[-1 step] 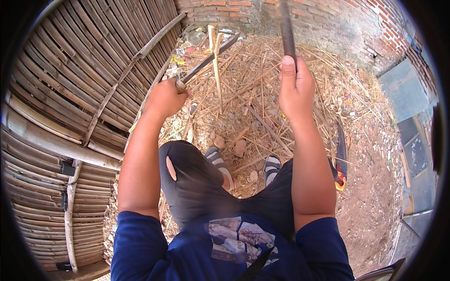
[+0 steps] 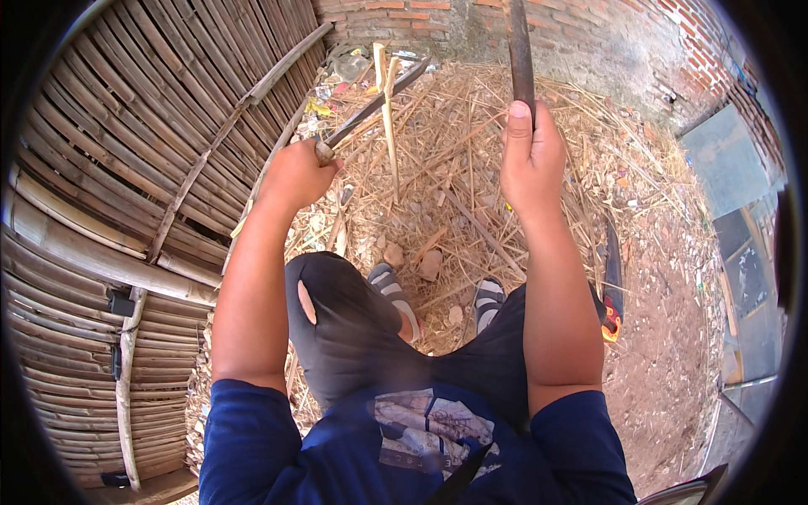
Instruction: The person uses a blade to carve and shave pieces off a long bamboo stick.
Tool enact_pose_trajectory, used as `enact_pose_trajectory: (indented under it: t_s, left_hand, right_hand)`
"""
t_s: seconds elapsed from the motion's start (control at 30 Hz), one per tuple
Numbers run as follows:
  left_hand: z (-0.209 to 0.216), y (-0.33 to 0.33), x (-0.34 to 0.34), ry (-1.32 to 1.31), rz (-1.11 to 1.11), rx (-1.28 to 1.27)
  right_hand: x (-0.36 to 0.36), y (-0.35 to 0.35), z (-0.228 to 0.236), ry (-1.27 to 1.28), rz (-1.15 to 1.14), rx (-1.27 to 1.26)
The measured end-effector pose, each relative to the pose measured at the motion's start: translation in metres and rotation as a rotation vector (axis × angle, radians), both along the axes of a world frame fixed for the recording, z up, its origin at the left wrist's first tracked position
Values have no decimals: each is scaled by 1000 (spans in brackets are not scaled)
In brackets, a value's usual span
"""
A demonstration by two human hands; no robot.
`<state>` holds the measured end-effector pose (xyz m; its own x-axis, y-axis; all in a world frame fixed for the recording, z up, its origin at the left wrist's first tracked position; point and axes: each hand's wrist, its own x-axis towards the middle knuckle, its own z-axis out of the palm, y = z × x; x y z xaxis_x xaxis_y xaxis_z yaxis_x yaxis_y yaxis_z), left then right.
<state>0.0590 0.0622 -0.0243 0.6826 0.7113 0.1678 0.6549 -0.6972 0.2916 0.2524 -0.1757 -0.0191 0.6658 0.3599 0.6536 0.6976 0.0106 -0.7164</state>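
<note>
My left hand [image 2: 296,178] is closed around the handle of a machete [image 2: 367,119], whose dark blade slants away to the upper right. The blade crosses a pale strip of split wood or bamboo [image 2: 390,139]. At its top this strip divides into two prongs, and the blade appears lodged between them. Its lower end reaches down toward the littered ground. My right hand [image 2: 534,160] grips the lower end of a dark, thick stick [image 2: 520,63], thumb along its side. The stick points up and away, apart from the machete, and its far end leaves the picture.
Straw, wood slivers and stones cover the ground [image 2: 471,168] around my sandalled feet. A bamboo slat wall [image 2: 126,160] stands close on the left, a brick wall [image 2: 581,42] at the far side. By my right knee lies a long dark tool with an orange handle [image 2: 612,323]. Grey panels [image 2: 728,164] stand right.
The stick in my right hand shows sharper than before, its upper part shifted slightly. My left hand, the machete and the pale strip look nearly unmoved.
</note>
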Motion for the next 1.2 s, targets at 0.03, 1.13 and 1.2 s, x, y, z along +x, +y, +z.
enact_pose_trajectory:
  t_s: [0.03,1.13,1.2]
  left_hand:
    - [0,1,1,-4,-11,5]
    - [-14,15,-17,34,70,-46]
    - [-16,15,-21,18,91,-26]
  right_hand:
    - [2,3,-3,59,-2,-199]
    - [21,28,-66,238,117,-1153]
    - [24,26,-49,405,158,-1062]
